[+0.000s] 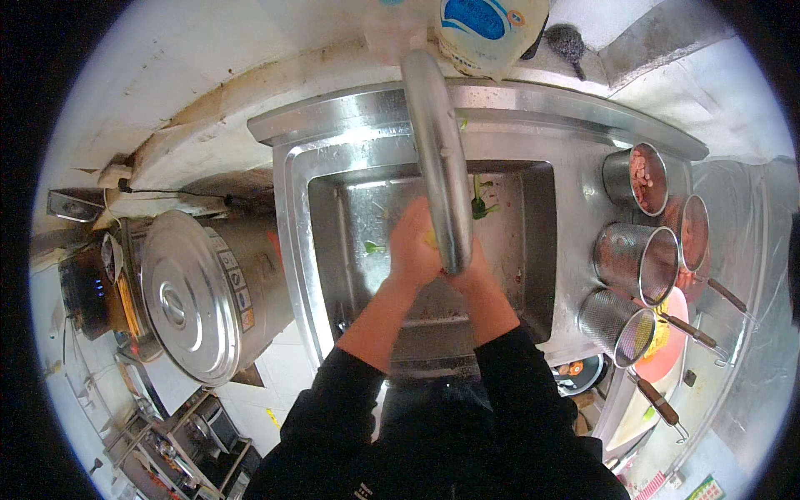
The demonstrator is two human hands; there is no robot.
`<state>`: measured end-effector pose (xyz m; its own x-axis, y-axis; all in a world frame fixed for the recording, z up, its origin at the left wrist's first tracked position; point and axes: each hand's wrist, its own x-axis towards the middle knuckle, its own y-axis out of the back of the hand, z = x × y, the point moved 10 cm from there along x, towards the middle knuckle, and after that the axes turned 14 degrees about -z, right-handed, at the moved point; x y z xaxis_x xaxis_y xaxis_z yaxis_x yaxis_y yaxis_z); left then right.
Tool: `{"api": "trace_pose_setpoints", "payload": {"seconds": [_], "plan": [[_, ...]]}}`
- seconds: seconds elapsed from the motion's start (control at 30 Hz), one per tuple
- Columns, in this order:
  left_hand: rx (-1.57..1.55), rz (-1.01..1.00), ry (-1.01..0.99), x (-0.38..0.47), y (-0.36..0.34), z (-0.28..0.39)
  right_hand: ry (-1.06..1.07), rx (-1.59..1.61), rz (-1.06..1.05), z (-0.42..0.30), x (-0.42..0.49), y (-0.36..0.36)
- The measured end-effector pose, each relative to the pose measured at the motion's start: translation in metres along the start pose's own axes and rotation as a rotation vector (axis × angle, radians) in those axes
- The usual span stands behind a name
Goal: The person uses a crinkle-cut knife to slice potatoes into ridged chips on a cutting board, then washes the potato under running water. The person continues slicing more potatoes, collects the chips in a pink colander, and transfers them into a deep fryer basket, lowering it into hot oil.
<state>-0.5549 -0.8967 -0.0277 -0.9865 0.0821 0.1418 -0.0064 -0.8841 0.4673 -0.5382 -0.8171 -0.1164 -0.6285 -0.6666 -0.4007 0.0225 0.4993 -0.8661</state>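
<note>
Both of my hands are together inside the stainless steel sink [525, 250], under a thick metal faucet spout [437, 156]. My left hand [414, 247] is to the left of the spout's end, its fingers partly hidden. A small yellow patch [430, 236] shows beside it; what it belongs to is unclear. Most of my right hand [469, 272] is behind the spout, with only the wrist side plain to see. A dark green leaf scrap [480, 207] and a smaller leaf piece [374, 247] lie on the sink's bottom.
Right of the basin stand a metal container of pinkish pieces [640, 178] and several mesh strainers [631, 259] with wooden-handled hooks. Yellow strips [657, 334] rest on a pink surface. A large lidded steel pot [187, 300] stands left. A blue-marked pale container [490, 37] is behind the faucet.
</note>
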Motion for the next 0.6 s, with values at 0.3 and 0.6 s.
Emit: {"api": "trace_pose_setpoints", "payload": {"seconds": [0.3, 0.6], "plan": [[-0.275, -0.105, 0.005, -0.003, -0.017, 0.007, -0.114, 0.05, -0.222, -0.005, 0.006, -0.02], [-0.747, 0.064, 0.465, -0.011, -0.021, -0.072, 0.222, -0.976, 0.526, -0.035, -0.024, 0.014]]}}
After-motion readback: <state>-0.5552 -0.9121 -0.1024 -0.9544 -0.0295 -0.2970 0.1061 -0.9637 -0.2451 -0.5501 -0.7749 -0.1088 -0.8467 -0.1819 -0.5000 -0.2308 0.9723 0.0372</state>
